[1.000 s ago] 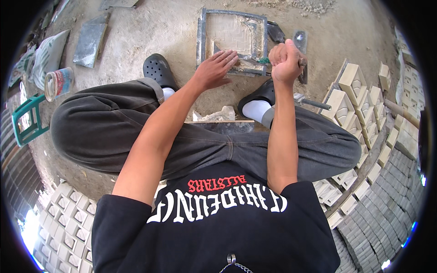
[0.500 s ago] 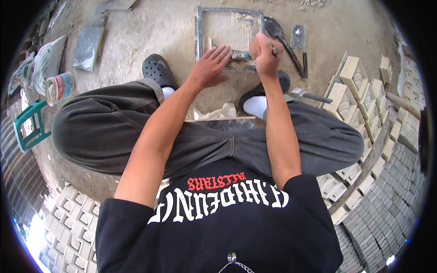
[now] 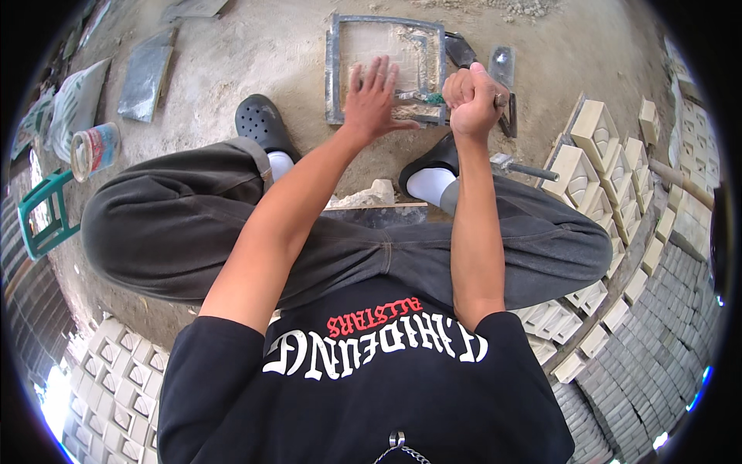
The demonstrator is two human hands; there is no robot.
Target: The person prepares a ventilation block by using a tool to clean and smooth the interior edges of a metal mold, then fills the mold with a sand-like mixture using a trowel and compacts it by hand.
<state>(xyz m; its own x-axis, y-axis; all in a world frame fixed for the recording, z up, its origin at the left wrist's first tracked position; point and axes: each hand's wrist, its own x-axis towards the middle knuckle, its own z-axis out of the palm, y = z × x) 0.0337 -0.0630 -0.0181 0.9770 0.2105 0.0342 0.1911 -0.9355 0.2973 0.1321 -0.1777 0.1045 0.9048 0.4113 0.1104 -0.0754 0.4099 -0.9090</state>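
A square grey metal mould frame (image 3: 334,69) lies on the sandy ground in front of my feet, filled with pale mortar. My left hand (image 3: 373,99) rests flat, fingers spread, on the mortar inside the frame near its front edge. My right hand (image 3: 473,99) is closed in a fist around the handle of a hand tool (image 3: 421,98) whose green-tinged metal end reaches left onto the frame's near right corner. What kind of tool it is I cannot tell. The two hands are a short gap apart.
Rows of cast pale blocks (image 3: 595,155) stand at right and grey blocks (image 3: 108,363) at lower left. A trowel (image 3: 461,51) and a metal plate (image 3: 502,66) lie beside the frame. A hammer-like tool (image 3: 522,168) lies by my right foot. A tin (image 3: 94,148), green stool (image 3: 46,216) and slab (image 3: 145,77) sit left.
My right hand with the tool has shifted left and farther along the frame's edge. My left hand stays pressed on the mortar, moved slightly farther into the frame.
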